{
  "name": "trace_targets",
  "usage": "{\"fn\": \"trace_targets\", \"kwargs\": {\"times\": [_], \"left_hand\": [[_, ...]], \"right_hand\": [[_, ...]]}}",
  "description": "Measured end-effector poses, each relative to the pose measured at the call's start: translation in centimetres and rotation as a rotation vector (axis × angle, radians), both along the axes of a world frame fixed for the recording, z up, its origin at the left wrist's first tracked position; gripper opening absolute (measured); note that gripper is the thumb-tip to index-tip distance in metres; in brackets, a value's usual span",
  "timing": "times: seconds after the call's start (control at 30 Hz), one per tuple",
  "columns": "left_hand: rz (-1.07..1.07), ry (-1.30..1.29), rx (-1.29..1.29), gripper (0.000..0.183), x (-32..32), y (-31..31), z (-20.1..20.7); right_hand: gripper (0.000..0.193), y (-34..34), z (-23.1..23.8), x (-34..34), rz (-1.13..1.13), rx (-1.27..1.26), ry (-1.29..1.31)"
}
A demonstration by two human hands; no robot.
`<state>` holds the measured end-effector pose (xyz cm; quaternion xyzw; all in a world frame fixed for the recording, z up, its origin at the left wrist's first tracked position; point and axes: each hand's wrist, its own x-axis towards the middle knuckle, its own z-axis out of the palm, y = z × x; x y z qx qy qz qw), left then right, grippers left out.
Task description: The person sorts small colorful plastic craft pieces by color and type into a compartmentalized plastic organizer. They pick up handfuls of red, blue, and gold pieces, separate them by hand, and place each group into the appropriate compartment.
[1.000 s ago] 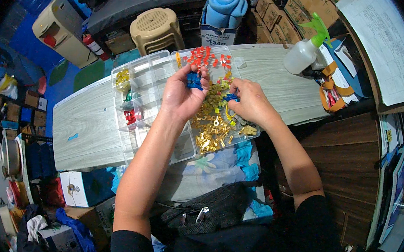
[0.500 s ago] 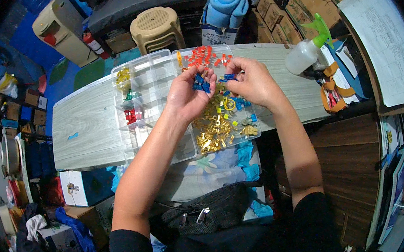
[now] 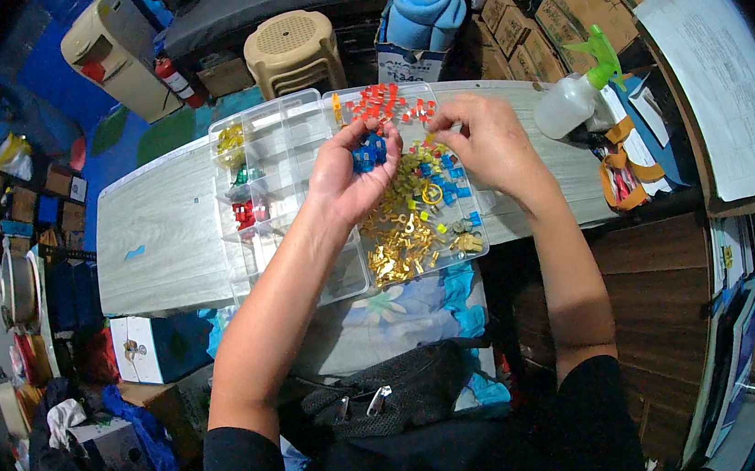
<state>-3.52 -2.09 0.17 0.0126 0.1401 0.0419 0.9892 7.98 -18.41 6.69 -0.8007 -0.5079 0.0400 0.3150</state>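
My left hand is cupped palm up around several small blue blade fuses. It hovers over the middle of a clear plastic compartment box. Just to its right, my right hand has thumb and forefinger pinched together above the box's right side; what they hold, if anything, is too small to tell. Beneath the hands lie loose gold metal terminals, red connectors and blue connectors. Compartments at the left hold yellow fuses, green fuses and red fuses.
The box sits on a grey wood-patterned table. A spray bottle with a green trigger stands at the right, beside an orange-trimmed pouch. Beyond the table are stacked beige stools and a rolled blue towel in a carton.
My right hand has moved slightly right, away from the left palm, and the blue fuse it pinched is no longer seen there. The left fingers curl closer around the blue fuses.
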Motion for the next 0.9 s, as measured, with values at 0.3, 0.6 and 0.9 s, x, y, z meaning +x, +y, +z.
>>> {"fn": "trace_targets", "kwargs": {"times": [0.3, 0.6, 0.9], "left_hand": [[0.014, -0.026, 0.025, 0.02, -0.1, 0.4, -0.1], [0.109, 0.063, 0.11, 0.018, -0.1, 0.3, 0.4], [0.107, 0.092, 0.154, 0.021, -0.1, 0.1, 0.5]], "right_hand": [[0.022, -0.4, -4.8, 0.2, 0.065, -0.185, -0.074], [0.021, -0.1, -5.1, 1.0, 0.141, -0.205, 0.114], [0.015, 0.8, -0.1, 0.3, 0.095, 0.03, 0.28]]}}
